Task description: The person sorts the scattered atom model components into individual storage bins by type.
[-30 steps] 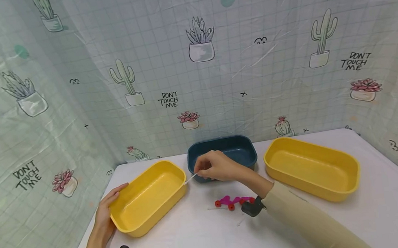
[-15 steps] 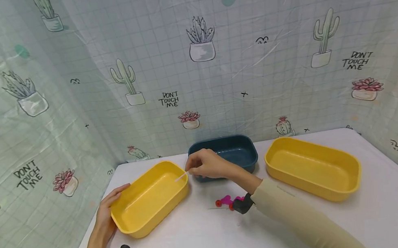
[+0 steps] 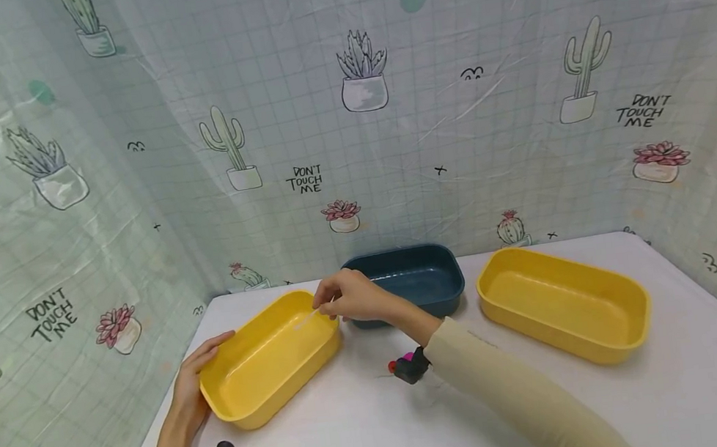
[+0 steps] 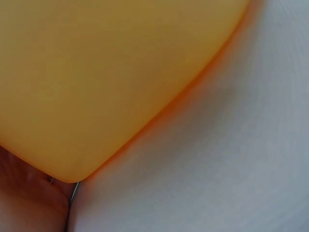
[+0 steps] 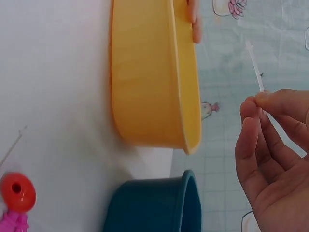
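Observation:
My right hand is over the right end of the left yellow bin. It pinches a thin white plastic stick between thumb and forefinger. The stick's free end, small and notched, points away from the fingertips and overlaps the bin's inside in the head view. My left hand lies against the bin's outer left side, with its fingers stretched along the wall and their tips at the rim. In the left wrist view the palm is right at the bin's bottom corner.
A dark blue bin stands at the back middle and a second yellow bin at the right. Red bead-like pieces with holes, magenta pieces and another thin stick lie on the white table, partly behind my right wrist.
My right hand has moved left with the white stick, from the front of the blue bin to over the left yellow bin. My left hand has stayed put.

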